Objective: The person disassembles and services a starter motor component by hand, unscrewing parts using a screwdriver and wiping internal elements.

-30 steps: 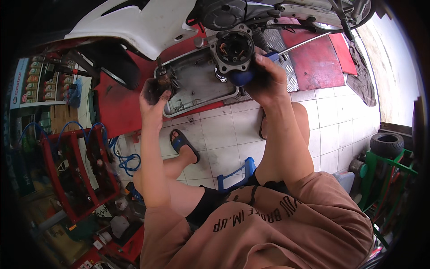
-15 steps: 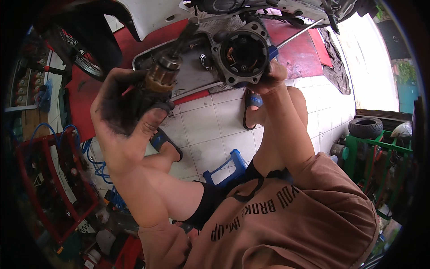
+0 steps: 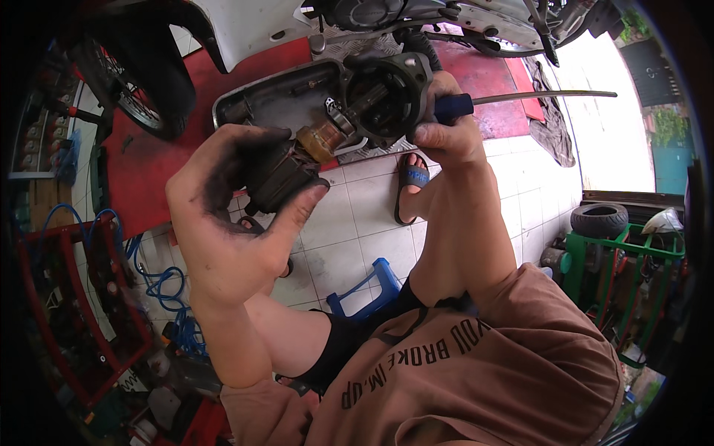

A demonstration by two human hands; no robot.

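Observation:
My left hand (image 3: 238, 245), blackened with grease, is wrapped round the dark body of a motor armature (image 3: 321, 141). Past the fingers show its yellow-brown winding, a shiny metal collar and a shaft. That shaft points up and right into the mouth of a round, dark metal motor housing (image 3: 419, 74); how deep it reaches I cannot tell. My right hand (image 3: 450, 141) grips the housing by its right side. In the same hand is a screwdriver (image 3: 455, 108) with a blue handle, its long blade sticking out to the right.
Below the parts lies a metal tray (image 3: 223, 104) on a red platform (image 3: 141, 175). A motorcycle (image 3: 253, 30) stands across the far side. Between my legs is a blue stool (image 3: 378, 286). Blue hose (image 3: 160, 286) coils at the left; a green rack (image 3: 625, 245) with a tyre (image 3: 602, 218) stands right.
My left hand has swung the armature down and right, bringing its shaft to the housing's mouth. The housing has tilted toward it, and the screwdriver blade now points more level to the right.

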